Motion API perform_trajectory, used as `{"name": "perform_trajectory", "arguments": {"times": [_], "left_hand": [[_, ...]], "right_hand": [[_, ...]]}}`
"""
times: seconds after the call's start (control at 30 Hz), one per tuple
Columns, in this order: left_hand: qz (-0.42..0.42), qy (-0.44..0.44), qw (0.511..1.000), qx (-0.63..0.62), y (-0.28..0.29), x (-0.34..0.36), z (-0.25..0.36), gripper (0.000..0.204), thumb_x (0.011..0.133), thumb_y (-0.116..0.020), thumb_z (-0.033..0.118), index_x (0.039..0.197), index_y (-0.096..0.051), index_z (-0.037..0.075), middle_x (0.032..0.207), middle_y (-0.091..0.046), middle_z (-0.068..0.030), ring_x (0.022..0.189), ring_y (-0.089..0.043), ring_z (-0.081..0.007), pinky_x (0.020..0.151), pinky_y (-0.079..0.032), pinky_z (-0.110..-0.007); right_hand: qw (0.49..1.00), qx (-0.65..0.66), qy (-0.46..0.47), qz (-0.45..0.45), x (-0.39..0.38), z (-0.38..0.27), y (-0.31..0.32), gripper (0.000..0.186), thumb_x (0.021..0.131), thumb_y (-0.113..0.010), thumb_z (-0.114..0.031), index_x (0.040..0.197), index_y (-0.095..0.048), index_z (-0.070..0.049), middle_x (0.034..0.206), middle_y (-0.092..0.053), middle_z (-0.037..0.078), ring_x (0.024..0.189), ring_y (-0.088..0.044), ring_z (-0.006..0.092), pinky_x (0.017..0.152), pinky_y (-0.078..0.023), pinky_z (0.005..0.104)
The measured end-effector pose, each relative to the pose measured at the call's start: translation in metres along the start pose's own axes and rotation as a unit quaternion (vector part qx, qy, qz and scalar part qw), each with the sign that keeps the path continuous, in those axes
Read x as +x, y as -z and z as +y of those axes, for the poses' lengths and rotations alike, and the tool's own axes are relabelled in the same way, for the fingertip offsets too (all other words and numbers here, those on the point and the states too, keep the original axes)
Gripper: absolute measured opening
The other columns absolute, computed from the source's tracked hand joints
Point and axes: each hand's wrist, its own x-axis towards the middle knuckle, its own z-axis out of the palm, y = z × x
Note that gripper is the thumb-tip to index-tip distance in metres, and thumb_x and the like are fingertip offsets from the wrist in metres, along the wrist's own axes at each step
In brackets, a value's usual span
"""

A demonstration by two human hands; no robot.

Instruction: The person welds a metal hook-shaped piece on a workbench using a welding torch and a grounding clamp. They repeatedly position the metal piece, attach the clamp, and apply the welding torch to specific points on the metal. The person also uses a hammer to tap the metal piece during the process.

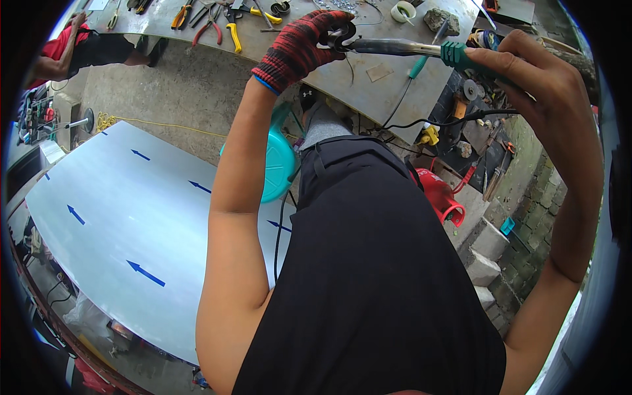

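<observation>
Red-black glove (296, 56): left fingers (332, 20) grasp dark part (342, 39) over desk (368, 99); right fingers (526, 45) grasp green-handled tool (401, 47), its end at the part. Best brace the part firmly, keep gloved fingers clear.

workshop | yellow-handled pliers (232, 33) on worktable (352, 92) | large arrow-marked sheet (118, 217) | concrete floor (178, 85)

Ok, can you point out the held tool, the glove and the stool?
Held tool (396, 47): head view, on the metal shaft.
Glove (297, 52): head view, on its back.
Stool (279, 166): head view, on the seat.
</observation>
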Motion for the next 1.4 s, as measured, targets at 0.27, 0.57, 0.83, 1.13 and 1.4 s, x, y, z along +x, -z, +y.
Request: {"name": "perform_trajectory", "arguments": {"times": [0.27, 0.57, 0.83, 1.13, 1.4], "left_hand": [[0.031, -0.013, 0.999, 0.03, -0.003, 0.003, -0.002, 0.074, 0.072, -0.092, 0.013, 0.139, -0.062, 0.02, 0.119, -0.071, 0.0027, 0.089, -0.061, -0.0133, 0.083, -0.055, -0.029], [0.116, 0.006, 0.993, 0.028, -0.001, -0.008, -0.003, 0.075, 0.068, -0.094, 0.014, 0.136, -0.063, 0.018, 0.121, -0.071, 0.0002, 0.089, -0.063, -0.0162, 0.087, -0.055, -0.031], [0.167, 0.048, 0.978, -0.118, -0.011, -0.011, 0.007, 0.077, 0.074, -0.089, 0.001, 0.144, -0.058, 0.014, 0.133, -0.065, 0.0003, 0.107, -0.058, -0.0125, 0.096, -0.048, -0.03], [0.123, 0.099, 0.98, -0.121, -0.017, 0.008, 0.014, 0.082, 0.068, -0.084, -0.009, 0.143, -0.057, 0.01, 0.124, -0.06, 0.0037, 0.103, -0.05, -0.011, 0.097, -0.043, -0.028], [0.097, 0.081, 0.988, -0.093, -0.024, 0.035, 0.015, 0.082, 0.07, -0.09, -0.002, 0.144, -0.056, 0.01, 0.139, -0.061, -0.0013, 0.11, -0.055, -0.0131, 0.1, -0.044, -0.031]], "right_hand": [[1.0, 0.004, -0.03, 0.006, -0.008, -0.002, 0.009, 0.052, 0.083, -0.07, 0.011, 0.129, -0.071, -0.011, 0.097, -0.061, 0.009, 0.083, -0.064, 0.0229, 0.073, -0.049, 0.0375], [0.985, 0.105, -0.127, 0.054, -0.051, 0.014, 0.023, 0.046, 0.088, -0.068, 0.006, 0.132, -0.069, -0.008, 0.105, -0.064, 0.009, 0.098, -0.063, 0.0175, 0.087, -0.048, 0.0294], [0.814, 0.269, -0.439, 0.269, -0.137, 0.058, -0.12, 0.036, 0.1, -0.07, -0.024, 0.13, -0.065, -0.005, 0.099, -0.065, 0.0, 0.089, -0.057, 0.0102, 0.079, -0.048, 0.0269], [0.666, 0.26, -0.541, 0.442, -0.083, 0.124, -0.387, 0.038, 0.103, -0.063, -0.031, 0.126, -0.061, 0.0, 0.109, -0.069, 0.023, 0.1, -0.068, 0.0385, 0.089, -0.052, 0.0426], [0.66, 0.203, -0.595, 0.412, -0.051, 0.146, -0.46, 0.042, 0.104, -0.06, -0.039, 0.128, -0.059, -0.005, 0.112, -0.069, 0.02, 0.106, -0.063, 0.0408, 0.092, -0.049, 0.0478]]}}
